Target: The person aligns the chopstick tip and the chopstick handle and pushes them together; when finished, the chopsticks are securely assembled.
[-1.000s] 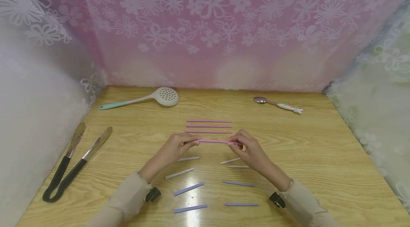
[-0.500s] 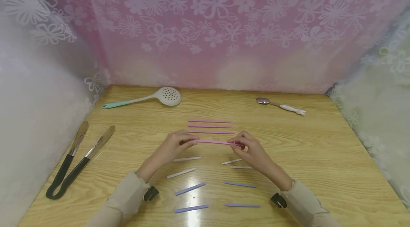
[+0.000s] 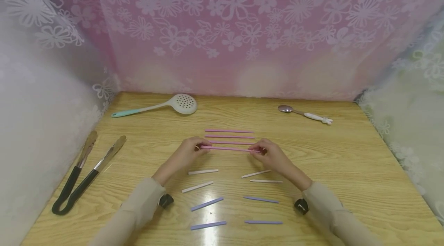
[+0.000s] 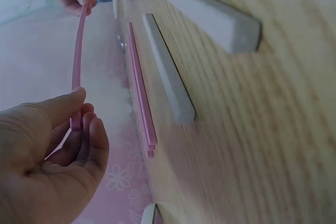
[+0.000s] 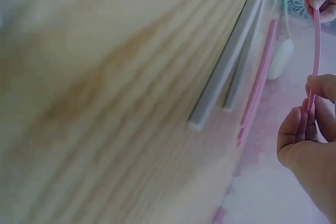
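A slim pink stick (image 3: 229,148) spans level between my two hands. My left hand (image 3: 190,149) pinches its left end between thumb and fingers, and my right hand (image 3: 268,152) pinches the other end. In the left wrist view the pink stick (image 4: 77,51) is square-edged and held up off the table. Just beyond it, three more pink sticks (image 3: 229,137) lie in parallel on the wood, the nearest one close behind the held stick. Nearer me lie pale grey-white sticks (image 3: 203,172), two on each side.
Purple sticks (image 3: 207,204) lie towards the front, two on each side. Black-handled tongs (image 3: 80,184) rest spread at the left. A skimmer (image 3: 184,104) with a turquoise handle is at the back left, a white-handled spoon (image 3: 305,114) at the back right. Flowered cloth (image 3: 236,45) closes off the back.
Both hands have moved forward with the pink stick, bringing it close to the row of pink sticks. More of the white sticks now shows from under the hands.
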The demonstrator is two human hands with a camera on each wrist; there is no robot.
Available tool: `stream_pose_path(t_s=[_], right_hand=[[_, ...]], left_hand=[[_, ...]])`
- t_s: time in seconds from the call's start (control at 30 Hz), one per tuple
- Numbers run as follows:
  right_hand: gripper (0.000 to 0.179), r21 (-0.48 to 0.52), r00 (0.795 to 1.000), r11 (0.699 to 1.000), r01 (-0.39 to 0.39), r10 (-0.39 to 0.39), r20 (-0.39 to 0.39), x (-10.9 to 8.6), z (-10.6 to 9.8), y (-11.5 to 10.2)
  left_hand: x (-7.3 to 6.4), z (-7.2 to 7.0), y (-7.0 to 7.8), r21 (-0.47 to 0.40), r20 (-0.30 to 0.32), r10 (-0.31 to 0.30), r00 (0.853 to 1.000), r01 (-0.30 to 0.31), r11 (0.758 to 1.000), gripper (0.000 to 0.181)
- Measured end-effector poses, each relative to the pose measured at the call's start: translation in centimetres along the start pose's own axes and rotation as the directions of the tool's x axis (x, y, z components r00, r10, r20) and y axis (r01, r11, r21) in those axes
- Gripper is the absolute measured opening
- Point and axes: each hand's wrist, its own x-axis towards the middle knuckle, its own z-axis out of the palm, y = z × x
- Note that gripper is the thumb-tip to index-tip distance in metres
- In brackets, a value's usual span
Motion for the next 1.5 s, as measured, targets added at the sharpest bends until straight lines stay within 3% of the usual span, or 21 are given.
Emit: stream_pose_path(t_s=[0.3, 0.43, 0.9, 1.5], right_hand=[[0.009, -0.007, 0.987, 0.989, -0.150, 0.150, 0.059, 0.9, 0.7, 2.1], [0.008, -0.012, 0.981, 0.984, -0.178, 0.179, 0.069, 1.0, 1.1, 2.8], [0.008, -0.047, 0.985, 0.986, -0.157, 0.160, 0.061, 1.5, 1.7, 2.9], [0.007, -0.074, 0.987, 0.985, -0.156, 0.159, 0.034, 1.3, 1.9, 2.8]], left_hand=[[1.1, 0.4, -1.4, 0.013, 0.039, -0.088, 0.995, 0.088, 0.996, 0.018], [1.3, 0.8, -1.4, 0.040, 0.046, -0.136, 0.990, 0.134, 0.990, 0.017], [1.9, 1.1, -2.1, 0.101, 0.003, -0.158, 0.988, 0.156, 0.983, 0.015], [2.0, 1.4, -2.3, 0.115, 0.011, -0.168, 0.986, 0.166, 0.979, 0.015]])
